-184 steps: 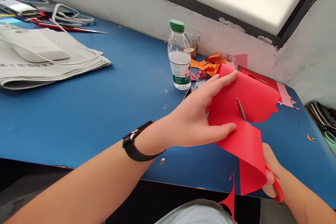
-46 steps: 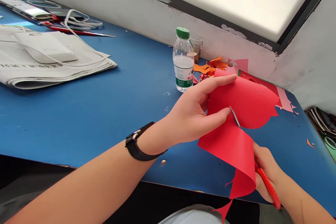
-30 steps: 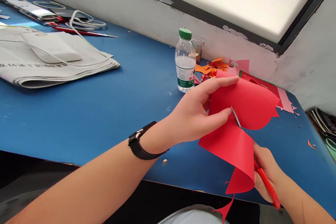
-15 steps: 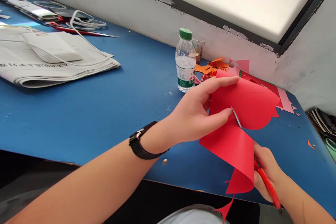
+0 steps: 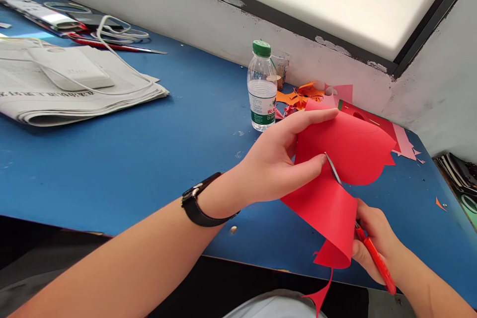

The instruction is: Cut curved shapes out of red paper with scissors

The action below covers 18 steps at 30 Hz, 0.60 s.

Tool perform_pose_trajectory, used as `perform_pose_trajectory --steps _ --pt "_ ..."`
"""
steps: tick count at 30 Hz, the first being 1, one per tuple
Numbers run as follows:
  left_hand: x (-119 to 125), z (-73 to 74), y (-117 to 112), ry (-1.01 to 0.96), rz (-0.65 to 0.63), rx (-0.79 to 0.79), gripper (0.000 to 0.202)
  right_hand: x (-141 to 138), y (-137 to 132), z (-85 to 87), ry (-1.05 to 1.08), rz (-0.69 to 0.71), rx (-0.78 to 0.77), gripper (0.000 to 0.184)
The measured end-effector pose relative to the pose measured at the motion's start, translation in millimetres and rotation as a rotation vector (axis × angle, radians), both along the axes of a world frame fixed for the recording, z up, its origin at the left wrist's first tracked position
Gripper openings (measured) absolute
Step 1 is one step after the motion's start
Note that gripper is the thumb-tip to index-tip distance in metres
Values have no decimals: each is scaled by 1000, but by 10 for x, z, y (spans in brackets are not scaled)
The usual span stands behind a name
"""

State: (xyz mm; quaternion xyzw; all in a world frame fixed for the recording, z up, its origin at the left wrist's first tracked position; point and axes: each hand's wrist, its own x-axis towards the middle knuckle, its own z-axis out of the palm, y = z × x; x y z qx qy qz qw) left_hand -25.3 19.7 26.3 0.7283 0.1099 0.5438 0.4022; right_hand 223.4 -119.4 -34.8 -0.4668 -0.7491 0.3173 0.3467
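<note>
A sheet of red paper (image 5: 346, 146) is pinched between the thumb and fingers of my left hand (image 5: 281, 159), above the front right of the table. Red-handled scissors (image 5: 378, 263) are gripped in my right hand (image 5: 378, 238), at the paper's lower right. One metal blade shows in the cut, its tip close to my left thumb; the rest of the blades hides behind the paper. The lower part of the sheet curls toward me, and a thin red strip (image 5: 322, 295) dangles beneath it. A black watch (image 5: 199, 203) circles my left wrist.
A water bottle (image 5: 262, 89) with a green cap stands just beyond my left hand. Behind it are a cup (image 5: 282, 64) and orange paper scraps (image 5: 309, 92). Folded newspaper (image 5: 122, 97), a white power bank (image 5: 76, 69) and cables (image 5: 119, 35) lie at the left.
The scissors and my right hand have shifted slightly left, and the lower flap of red paper has moved a little left and up with them. My left hand keeps its grip.
</note>
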Motion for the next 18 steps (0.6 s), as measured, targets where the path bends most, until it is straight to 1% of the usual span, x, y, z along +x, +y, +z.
perform_pose_trajectory --steps 4,8,10,14,16,18 --pt "3 3 -3 2 -7 -3 64 3 -2 1 88 26 -64 71" --pt "3 8 -7 19 1 -33 63 -4 5 21 111 28 -71 63" --pt "-1 11 -14 29 11 -44 63 -10 12 35 118 24 -67 56" --pt "-9 26 -31 53 16 -58 64 -30 30 72 112 42 -47 32" --pt "-13 32 -33 64 20 -59 65 -45 37 93 106 52 -36 26" --pt "-15 31 -27 71 22 -51 67 -56 44 110 104 65 -21 24"
